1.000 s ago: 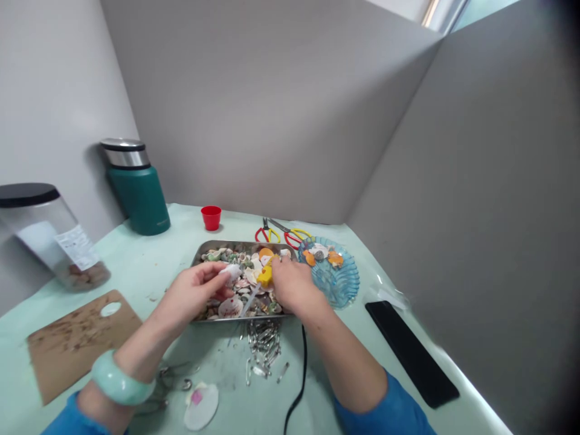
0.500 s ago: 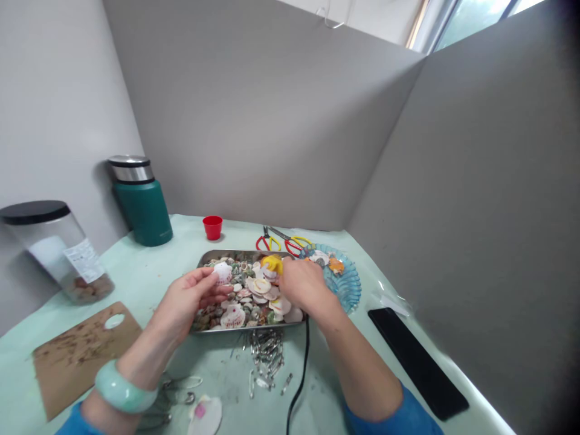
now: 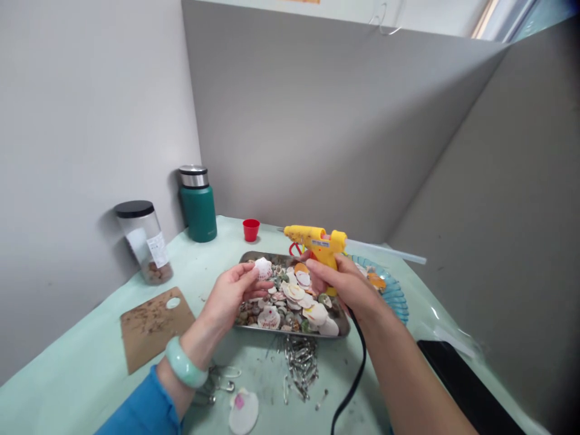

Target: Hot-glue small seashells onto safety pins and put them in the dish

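Note:
Between the thumb and fingers of my left hand (image 3: 233,296) is a white scallop shell (image 3: 263,268), held over the left part of a metal tray (image 3: 294,332). The tray is heaped with seashells (image 3: 294,292). My right hand (image 3: 351,281) grips a yellow hot glue gun (image 3: 317,237) by its handle, above the tray's right side. Its nozzle points left, and a clear glue stick (image 3: 387,250) juts out of its back. A black cord (image 3: 356,380) runs down from the handle. Below the tray lies a pile of safety pins (image 3: 301,365).
A blue plate (image 3: 399,296) with shells stands right of the tray, partly behind my arm. At the left are a lidded jar (image 3: 145,241), a green flask (image 3: 198,208) and brown cardboard (image 3: 149,320). A red cup (image 3: 251,229) stands behind; a black phone-like slab (image 3: 466,386) lies right.
My right hand has lifted the glue gun up from the tray and turned it level, nozzle to the left. The left hand still holds its shell. The whole view has shifted left.

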`<state>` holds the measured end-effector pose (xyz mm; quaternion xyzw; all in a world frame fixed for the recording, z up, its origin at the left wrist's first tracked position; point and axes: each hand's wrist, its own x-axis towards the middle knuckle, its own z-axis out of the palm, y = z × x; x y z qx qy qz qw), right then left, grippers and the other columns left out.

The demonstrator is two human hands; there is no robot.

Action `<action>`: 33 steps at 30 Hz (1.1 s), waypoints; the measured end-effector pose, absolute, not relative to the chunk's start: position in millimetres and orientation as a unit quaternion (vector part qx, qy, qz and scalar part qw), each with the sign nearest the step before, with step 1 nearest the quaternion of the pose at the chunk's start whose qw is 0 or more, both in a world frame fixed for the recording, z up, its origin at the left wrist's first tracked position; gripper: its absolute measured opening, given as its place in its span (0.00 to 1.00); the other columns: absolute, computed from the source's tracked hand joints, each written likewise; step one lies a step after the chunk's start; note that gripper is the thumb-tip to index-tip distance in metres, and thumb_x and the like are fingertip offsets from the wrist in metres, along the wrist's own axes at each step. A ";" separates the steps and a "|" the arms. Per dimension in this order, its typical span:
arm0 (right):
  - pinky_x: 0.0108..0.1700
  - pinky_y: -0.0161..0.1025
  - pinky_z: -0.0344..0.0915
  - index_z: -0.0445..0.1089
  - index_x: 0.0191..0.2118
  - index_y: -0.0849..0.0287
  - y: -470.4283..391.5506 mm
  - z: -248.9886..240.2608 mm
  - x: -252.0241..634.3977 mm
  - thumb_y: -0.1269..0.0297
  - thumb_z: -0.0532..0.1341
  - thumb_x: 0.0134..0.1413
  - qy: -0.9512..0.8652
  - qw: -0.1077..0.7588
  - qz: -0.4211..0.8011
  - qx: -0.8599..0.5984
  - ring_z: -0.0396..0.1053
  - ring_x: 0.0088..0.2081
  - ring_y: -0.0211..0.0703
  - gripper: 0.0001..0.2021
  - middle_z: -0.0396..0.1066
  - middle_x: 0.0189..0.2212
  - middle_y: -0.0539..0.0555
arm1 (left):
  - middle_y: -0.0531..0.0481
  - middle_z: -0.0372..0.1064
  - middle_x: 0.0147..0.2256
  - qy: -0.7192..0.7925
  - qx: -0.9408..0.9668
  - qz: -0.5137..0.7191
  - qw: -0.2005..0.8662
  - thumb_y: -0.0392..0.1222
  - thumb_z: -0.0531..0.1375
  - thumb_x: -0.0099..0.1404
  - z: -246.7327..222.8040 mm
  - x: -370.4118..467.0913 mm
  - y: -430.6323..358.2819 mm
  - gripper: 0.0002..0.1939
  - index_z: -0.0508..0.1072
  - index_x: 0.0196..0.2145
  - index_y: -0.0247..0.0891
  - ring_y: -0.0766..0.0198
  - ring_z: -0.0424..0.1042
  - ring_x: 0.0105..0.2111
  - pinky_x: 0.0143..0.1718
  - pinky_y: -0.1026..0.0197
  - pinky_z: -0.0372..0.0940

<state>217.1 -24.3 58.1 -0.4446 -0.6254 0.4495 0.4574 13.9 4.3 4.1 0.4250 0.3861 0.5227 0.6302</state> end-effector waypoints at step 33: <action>0.22 0.31 0.58 0.67 0.38 0.61 -29.0 60.9 210.4 0.58 0.59 0.52 -0.717 0.305 0.420 -0.465 0.60 0.21 0.33 0.12 0.63 0.19 0.47 | 0.48 0.75 0.26 0.427 0.491 0.545 0.528 0.46 0.62 0.56 12.3 14.9 -1.5 0.14 0.66 0.35 0.34 0.58 0.76 0.33 0.34 0.59 0.70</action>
